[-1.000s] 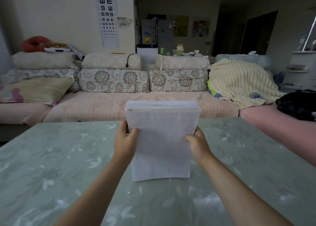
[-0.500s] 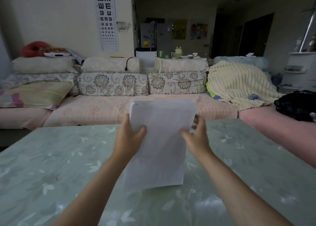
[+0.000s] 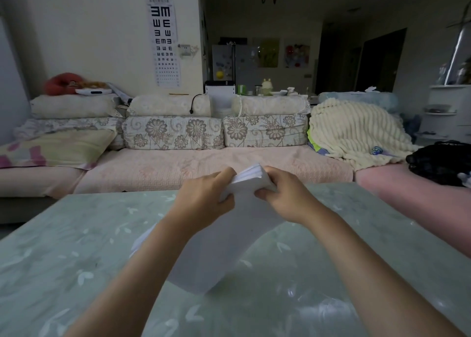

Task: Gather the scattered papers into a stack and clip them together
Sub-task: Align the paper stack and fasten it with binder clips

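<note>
hands 2: left hand, right hand | stack of paper 1 | table 1 | sofa 1 | eye chart 1 | blanket 1

Before me a white paper stack, pale green tabletop with white leaf print, beige cushions with brown flowers, pink sofa cover

cameras: one, worn on my head | faced: forward and a little down, across the table toward the sofa and wall | nearness: close above my forearms; my left hand, right hand and the papers they held sat mid-frame | lens: wide, edges bowed
</note>
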`<state>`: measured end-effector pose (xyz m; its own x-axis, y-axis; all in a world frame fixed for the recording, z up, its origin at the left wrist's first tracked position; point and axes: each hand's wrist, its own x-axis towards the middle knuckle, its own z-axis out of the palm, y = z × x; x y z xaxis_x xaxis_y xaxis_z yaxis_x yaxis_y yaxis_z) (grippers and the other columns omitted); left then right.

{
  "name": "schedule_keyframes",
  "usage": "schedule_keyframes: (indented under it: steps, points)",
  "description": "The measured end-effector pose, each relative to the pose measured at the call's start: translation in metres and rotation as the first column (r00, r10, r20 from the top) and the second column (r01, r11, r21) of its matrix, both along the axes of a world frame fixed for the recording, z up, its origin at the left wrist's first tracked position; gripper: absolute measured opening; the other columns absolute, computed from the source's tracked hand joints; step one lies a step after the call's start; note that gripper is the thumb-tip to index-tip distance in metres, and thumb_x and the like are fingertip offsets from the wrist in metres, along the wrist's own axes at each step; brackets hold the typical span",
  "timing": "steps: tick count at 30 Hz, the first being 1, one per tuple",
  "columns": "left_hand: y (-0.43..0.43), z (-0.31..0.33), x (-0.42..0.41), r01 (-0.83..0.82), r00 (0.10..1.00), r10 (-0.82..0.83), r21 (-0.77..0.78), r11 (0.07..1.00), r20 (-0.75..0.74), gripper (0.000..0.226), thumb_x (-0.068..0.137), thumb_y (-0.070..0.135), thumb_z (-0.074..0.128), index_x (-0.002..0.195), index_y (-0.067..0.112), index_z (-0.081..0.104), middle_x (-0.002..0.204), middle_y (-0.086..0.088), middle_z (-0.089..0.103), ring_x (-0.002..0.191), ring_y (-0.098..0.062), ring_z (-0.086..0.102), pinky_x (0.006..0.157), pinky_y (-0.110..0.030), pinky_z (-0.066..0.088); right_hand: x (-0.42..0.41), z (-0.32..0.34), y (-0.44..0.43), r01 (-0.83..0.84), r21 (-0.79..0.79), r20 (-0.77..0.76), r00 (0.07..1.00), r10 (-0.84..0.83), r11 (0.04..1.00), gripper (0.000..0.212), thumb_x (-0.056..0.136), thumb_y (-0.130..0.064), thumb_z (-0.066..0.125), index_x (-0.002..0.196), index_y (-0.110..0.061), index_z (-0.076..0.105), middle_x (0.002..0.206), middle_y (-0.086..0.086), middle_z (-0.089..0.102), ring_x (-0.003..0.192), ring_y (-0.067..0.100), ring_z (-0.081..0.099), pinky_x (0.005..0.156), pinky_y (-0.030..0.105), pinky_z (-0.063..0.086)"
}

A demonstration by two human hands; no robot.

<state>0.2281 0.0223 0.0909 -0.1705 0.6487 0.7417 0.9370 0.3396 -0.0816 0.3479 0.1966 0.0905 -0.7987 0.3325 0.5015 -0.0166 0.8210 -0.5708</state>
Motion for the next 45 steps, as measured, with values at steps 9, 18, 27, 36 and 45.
schedule_keyframes:
  steps: [9,18,27,36,45]
  points:
    - [-0.066,-0.025,-0.064,-0.031,0.774,0.212,-0.298,0.954,0.596,0.017,0.062,0.032,0.066,0.075,0.035,0.056,0.074,0.009,0.061,0.07,-0.017,0.058,0.055,-0.027,0.039,0.01,-0.04,0.026,0.084,-0.449,-0.074,0.989,-0.13,0.89,0.022,0.091,-0.001,0.063,0.092,-0.023,0.063,0.09,-0.006,0.07,0.083,0.012,0.067,0.073,0.023,0.052]
    - [-0.034,-0.072,-0.048,-0.378,0.264,-0.469,0.538,0.753,0.843,0.013,0.085,0.011,0.069,0.094,0.019,0.065,0.085,0.004,0.069,0.073,-0.009,0.064,0.059,-0.024,0.048,-0.009,-0.093,0.029,0.083,-0.624,-0.133,0.968,-0.21,0.777,0.027,0.092,0.004,0.058,0.108,-0.017,0.065,0.095,-0.007,0.072,0.085,0.009,0.068,0.07,0.017,0.051]
    - [-0.019,-0.1,-0.04,-0.338,0.412,-0.398,0.543,0.768,0.82,0.019,0.077,0.011,0.061,0.093,0.022,0.058,0.081,0.005,0.065,0.061,0.006,0.059,0.061,-0.027,0.049,-0.016,-0.131,0.038,0.042,-0.768,-0.109,0.974,-0.196,0.639,0.038,0.09,0.011,0.053,0.112,-0.018,0.063,0.107,0.007,0.072,0.097,0.023,0.068,0.085,0.037,0.053]
    - [-0.022,-0.075,-0.056,-0.305,0.748,0.084,0.228,0.925,0.659,0.048,0.068,0.025,0.065,0.114,0.03,0.049,0.105,0.011,0.06,0.096,-0.018,0.057,0.08,-0.038,0.047,-0.013,-0.135,0.043,0.044,-0.767,-0.09,0.98,-0.175,0.64,0.034,0.09,0.01,0.055,0.107,-0.017,0.067,0.107,0.007,0.074,0.1,0.026,0.07,0.091,0.042,0.053]
    - [0.07,-0.045,-0.01,-0.139,0.988,0.155,-0.336,0.932,0.021,0.046,0.085,0.041,0.047,0.128,0.023,0.051,0.12,0.004,0.061,0.11,-0.022,0.055,0.093,-0.036,0.041,-0.009,-0.135,0.044,-0.026,-0.768,-0.13,0.985,-0.115,0.64,0.047,0.086,0.019,0.047,0.109,-0.018,0.067,0.109,0.006,0.073,0.099,0.021,0.07,0.087,0.037,0.054]
